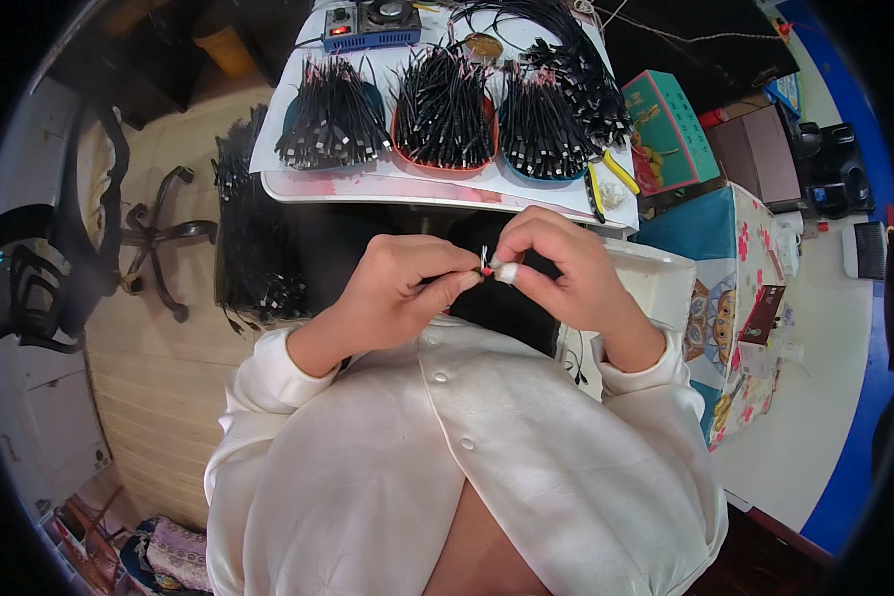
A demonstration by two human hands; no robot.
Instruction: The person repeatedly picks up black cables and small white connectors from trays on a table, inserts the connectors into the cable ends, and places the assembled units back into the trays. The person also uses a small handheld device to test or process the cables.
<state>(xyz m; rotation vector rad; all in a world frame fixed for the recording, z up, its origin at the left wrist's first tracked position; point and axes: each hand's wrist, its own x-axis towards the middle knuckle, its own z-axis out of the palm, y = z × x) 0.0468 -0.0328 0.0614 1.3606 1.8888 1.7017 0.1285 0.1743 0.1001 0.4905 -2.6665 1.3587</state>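
Before my chest, my left hand (406,287) pinches a small cable end between thumb and forefinger. Short white and red wires (485,261) stick out from that grip. My right hand (566,261) meets them from the other side, thumb and forefinger closed at the wires; its thumb tip wears a white wrap (505,273). The rest of the cable is hidden. Beyond the hands, black cables with metal plugs fill a left tray (290,112), an orange tray (447,173) and a blue tray (544,179).
A solder pot with a control box (372,30) stands on the white table (328,190). Yellow-handled pliers (596,195) lie at its right corner. A white foam box (652,272) is at my right, and piled black cables (257,238) at my left, near a chair base (153,237).
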